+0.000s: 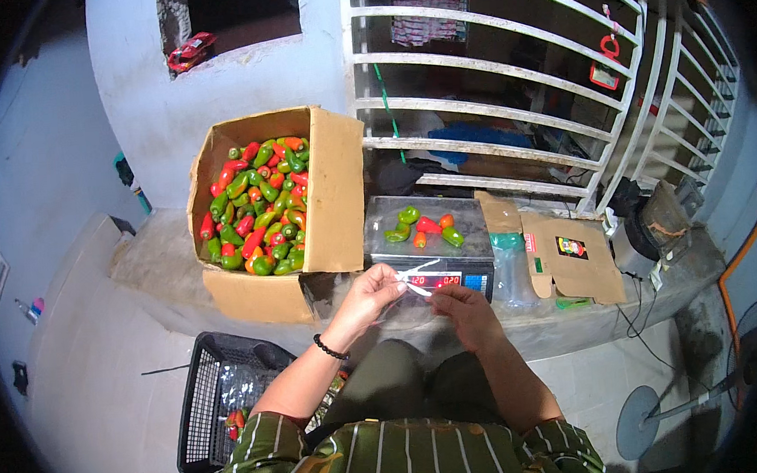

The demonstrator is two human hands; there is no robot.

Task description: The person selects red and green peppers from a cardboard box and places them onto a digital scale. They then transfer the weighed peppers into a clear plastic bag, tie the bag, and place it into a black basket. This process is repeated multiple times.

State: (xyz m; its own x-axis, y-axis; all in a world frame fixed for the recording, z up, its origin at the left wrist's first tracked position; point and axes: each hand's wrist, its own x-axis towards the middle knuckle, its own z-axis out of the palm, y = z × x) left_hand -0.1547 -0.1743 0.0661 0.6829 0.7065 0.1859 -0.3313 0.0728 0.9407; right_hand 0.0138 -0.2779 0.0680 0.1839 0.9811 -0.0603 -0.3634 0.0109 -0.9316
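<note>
My left hand (376, 294) pinches a thin white strip (419, 289), with a loop and loose ends, in front of the lit display of a digital weighing scale (425, 202). Close to its right, my right hand (457, 306) has its fingertips at the lower end of the same strip. Clear plastic seems to hang below the hands, though its outline is hard to make out. On the scale's metal platform lie several red and green peppers (429, 225). To the left, a tilted open cardboard box (339, 190) holds many red, green and orange peppers (258, 207).
A black plastic crate (191, 407) with bagged peppers stands on the floor at lower left. Right of the scale lie clear plastic bags (512, 281) and flattened cardboard (575, 261). White metal bars (491, 67) rise behind the ledge. A fan's round base (638, 422) stands at lower right.
</note>
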